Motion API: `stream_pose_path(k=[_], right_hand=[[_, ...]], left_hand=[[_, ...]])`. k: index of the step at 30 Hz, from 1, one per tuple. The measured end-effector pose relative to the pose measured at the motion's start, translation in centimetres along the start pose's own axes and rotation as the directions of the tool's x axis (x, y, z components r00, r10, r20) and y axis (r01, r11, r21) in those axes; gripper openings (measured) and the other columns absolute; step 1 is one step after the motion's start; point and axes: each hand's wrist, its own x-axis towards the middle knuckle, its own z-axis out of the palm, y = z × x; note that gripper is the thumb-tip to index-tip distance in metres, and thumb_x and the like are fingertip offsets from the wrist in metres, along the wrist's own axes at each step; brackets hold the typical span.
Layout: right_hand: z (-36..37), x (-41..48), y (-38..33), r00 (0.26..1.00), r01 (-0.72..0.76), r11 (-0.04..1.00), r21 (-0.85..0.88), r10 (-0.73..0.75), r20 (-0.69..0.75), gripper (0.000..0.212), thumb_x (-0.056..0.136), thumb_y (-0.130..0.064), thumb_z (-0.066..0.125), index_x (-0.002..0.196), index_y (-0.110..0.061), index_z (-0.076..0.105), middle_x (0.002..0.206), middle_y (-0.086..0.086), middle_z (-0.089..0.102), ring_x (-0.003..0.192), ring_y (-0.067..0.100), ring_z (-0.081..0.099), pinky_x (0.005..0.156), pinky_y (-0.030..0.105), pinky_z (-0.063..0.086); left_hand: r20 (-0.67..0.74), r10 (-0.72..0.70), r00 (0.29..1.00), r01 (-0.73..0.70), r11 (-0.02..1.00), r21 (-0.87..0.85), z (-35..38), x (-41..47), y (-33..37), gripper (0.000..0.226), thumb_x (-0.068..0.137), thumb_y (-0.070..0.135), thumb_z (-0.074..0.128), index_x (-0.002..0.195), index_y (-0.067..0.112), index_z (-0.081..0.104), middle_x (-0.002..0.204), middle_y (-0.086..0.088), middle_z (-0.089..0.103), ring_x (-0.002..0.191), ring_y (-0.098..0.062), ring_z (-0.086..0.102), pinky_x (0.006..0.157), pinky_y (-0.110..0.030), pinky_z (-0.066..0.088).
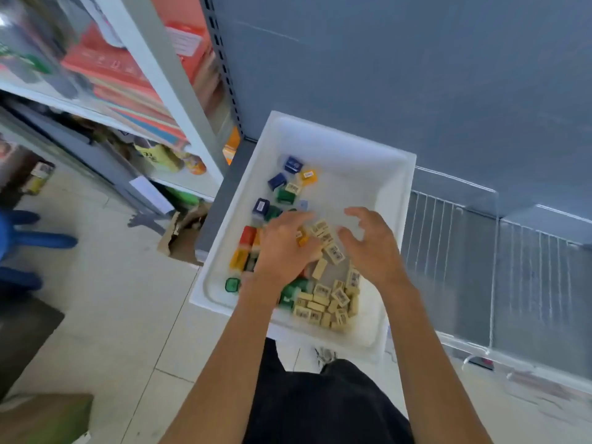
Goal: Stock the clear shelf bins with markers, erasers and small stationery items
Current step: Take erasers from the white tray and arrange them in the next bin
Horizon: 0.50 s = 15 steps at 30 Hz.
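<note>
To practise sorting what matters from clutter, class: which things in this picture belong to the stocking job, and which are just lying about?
Belong to the job: white tray, beige barcoded erasers, small coloured blocks, clear shelf dividers, left hand, right hand.

Lying about: torn cardboard box on the floor, stacked coloured paper, blue plastic object.
</note>
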Motion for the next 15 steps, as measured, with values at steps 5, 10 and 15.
stream_pose_path(k=[5,10,15], right_hand=[[0.7,1.7,-1.1,0.968,-0.139,0.976,0.17,0.17,-0.183,0.028,0.1,-0.026,0.051,0.128,-0.025,0.058,0.135,-0.005,0.054,0.116,0.012,0.054,0.078,0.013,0.044],[1.4,0.5,-1.6,0.92,-0.223,0.908,0.354,0.316,-0.231,0.03,0.105,-0.027,0.039,0.128,-0.022,0.058,0.11,-0.005,0.059,0.084,-0.003,0.055,0.071,0.007,0.043],[0.7,0.2,-1.9,0.895,-0.193,0.819,0.541,0.373,-0.246,0.039,0.1,-0.052,0.027,0.123,-0.04,0.056,0.133,-0.011,0.056,0.127,0.011,0.051,0.107,0.035,0.042]], left_hand=[[0.18,0.141,0.973,-0.14,0.99,-0.016,0.4,5.1,-0.1,0.046,0.089,0.02,0.066,0.134,0.021,0.058,0.136,0.003,0.058,0.13,-0.014,0.046,0.115,-0.044,0.031],[0.202,0.291,0.935,-0.284,0.957,-0.065,2.5,6.2,0.6,0.04,0.086,0.01,0.064,0.124,0.021,0.064,0.127,0.002,0.062,0.122,-0.016,0.052,0.108,-0.037,0.037],[0.509,0.359,0.782,-0.46,0.884,0.084,6.2,6.4,0.0,0.047,0.083,0.037,0.072,0.126,0.021,0.058,0.123,0.001,0.061,0.117,-0.02,0.053,0.107,-0.039,0.039]])
